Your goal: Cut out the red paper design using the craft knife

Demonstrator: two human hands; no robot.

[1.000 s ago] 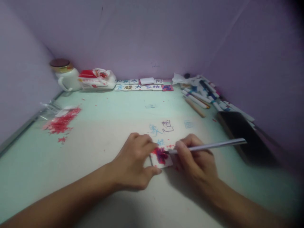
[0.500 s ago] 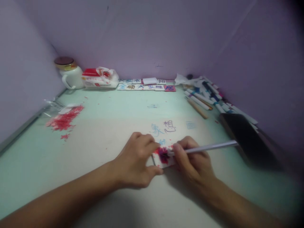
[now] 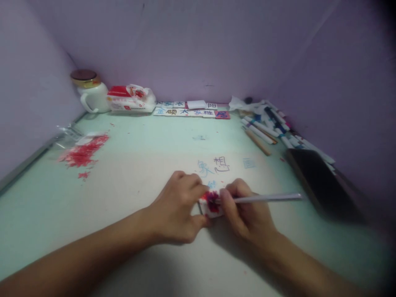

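Observation:
A small white tile (image 3: 211,205) with a red and purple smear lies on the pale green table (image 3: 130,165), near its front middle. My left hand (image 3: 177,208) pinches the tile's left edge between thumb and fingers. My right hand (image 3: 247,210) grips a thin silver tool (image 3: 269,198) whose tip rests on the smear; its handle points right. Blue and black characters (image 3: 216,165) are drawn on the table just beyond the tile.
A white lidded mug (image 3: 89,93) and a red-and-white packet (image 3: 131,100) stand at the back left. A row of character tiles (image 3: 192,111) lines the back wall. Several markers (image 3: 272,121) and a dark phone (image 3: 318,181) lie on the right. Red crumbs (image 3: 83,152) and a plastic bag lie at left.
My right hand has slid left over the tile, so less of it shows, and the tool's handle has dropped to nearly level. My left hand has stayed on the tile.

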